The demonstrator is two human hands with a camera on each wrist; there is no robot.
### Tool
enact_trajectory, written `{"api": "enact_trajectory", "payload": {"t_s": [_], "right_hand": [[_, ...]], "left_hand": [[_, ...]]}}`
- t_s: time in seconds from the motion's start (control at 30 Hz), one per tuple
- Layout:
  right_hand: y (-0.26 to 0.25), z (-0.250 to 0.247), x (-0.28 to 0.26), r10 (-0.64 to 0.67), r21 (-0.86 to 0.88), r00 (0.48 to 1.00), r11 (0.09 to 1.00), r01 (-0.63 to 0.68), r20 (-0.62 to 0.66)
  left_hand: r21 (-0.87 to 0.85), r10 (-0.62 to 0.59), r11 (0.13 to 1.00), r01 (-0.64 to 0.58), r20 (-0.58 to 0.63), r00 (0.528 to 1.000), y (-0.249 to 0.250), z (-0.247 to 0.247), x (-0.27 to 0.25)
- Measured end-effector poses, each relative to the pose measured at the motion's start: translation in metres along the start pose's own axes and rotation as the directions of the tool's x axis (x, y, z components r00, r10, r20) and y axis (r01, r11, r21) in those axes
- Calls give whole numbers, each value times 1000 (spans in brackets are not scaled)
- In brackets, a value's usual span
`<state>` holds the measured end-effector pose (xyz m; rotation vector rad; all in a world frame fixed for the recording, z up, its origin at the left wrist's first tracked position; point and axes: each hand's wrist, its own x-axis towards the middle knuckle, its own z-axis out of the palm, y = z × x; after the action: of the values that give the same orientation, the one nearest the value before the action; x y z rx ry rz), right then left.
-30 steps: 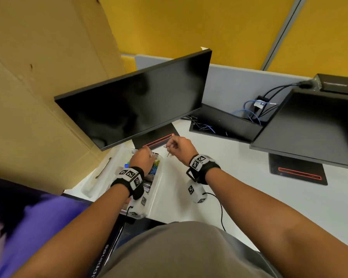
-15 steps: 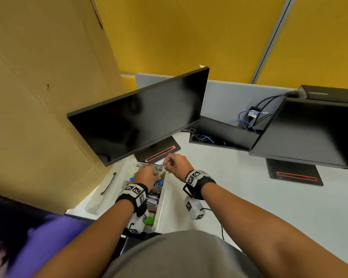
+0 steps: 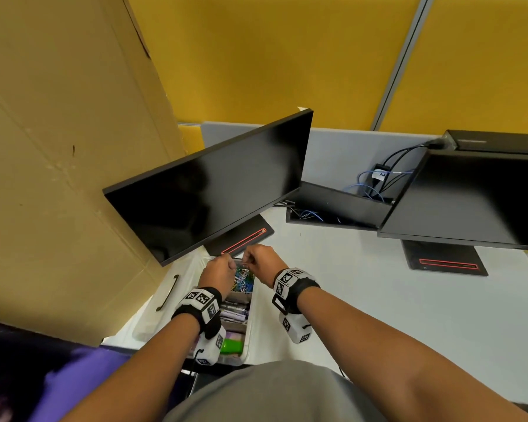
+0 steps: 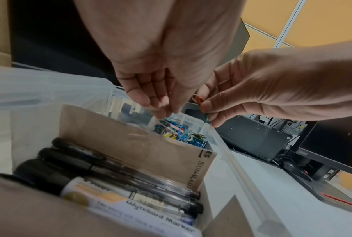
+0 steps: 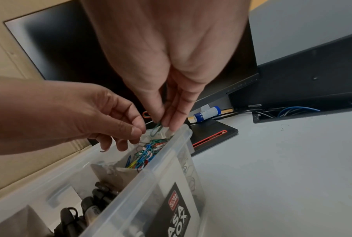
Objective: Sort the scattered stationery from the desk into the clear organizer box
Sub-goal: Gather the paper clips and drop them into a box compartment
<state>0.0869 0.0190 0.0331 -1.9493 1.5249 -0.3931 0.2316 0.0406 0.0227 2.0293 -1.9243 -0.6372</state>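
Note:
The clear organizer box stands at the desk's left front, under the monitor. Its far compartment holds a heap of coloured paper clips; black markers lie behind a brown card divider. Both hands hover over that heap. My right hand pinches a green paper clip, with an orange clip by its palm. My left hand has thumb and fingertips pinched together on a thin grey clip, barely visible.
A dark monitor overhangs the box, its base just behind it. Cardboard walls the left. The box lid lies left of the box. A second monitor stands right. A blue-capped tube lies by the base.
Both hands have drawn closer together and come down over the paper clip compartment. The right hand, which was beside the box, moved left above it.

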Motion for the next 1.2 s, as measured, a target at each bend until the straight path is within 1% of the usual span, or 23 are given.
{"api": "enact_trajectory", "payload": {"t_s": [0.33, 0.57, 0.67, 0.83, 0.93, 1.1, 1.2], "right_hand": [[-4, 6, 6, -22, -168, 999, 985, 27, 33], [-4, 6, 8, -50, -206, 997, 977, 61, 60], [-2, 4, 9, -60, -182, 998, 981, 63, 23], [0, 0, 10, -49, -154, 995, 987, 35, -87], [4, -1, 13, -64, -168, 988, 985, 40, -140], [9, 0, 17, -79, -210, 984, 977, 44, -159], [9, 4, 19, -53, -219, 992, 975, 27, -116]], "left_hand": [[-10, 9, 1000, -9, -7, 1000, -2, -5, 3], [-7, 48, 999, -48, -1, 999, -6, -7, 9], [-12, 50, 999, -51, -9, 999, -6, -6, 11], [-12, 39, 999, -39, -12, 999, -4, -8, 11], [-20, 30, 999, -30, -18, 999, -5, -8, 11], [-52, 22, 998, -24, -48, 999, -10, -8, 11], [-79, 14, 997, -20, -78, 997, -16, -10, 12]]}}
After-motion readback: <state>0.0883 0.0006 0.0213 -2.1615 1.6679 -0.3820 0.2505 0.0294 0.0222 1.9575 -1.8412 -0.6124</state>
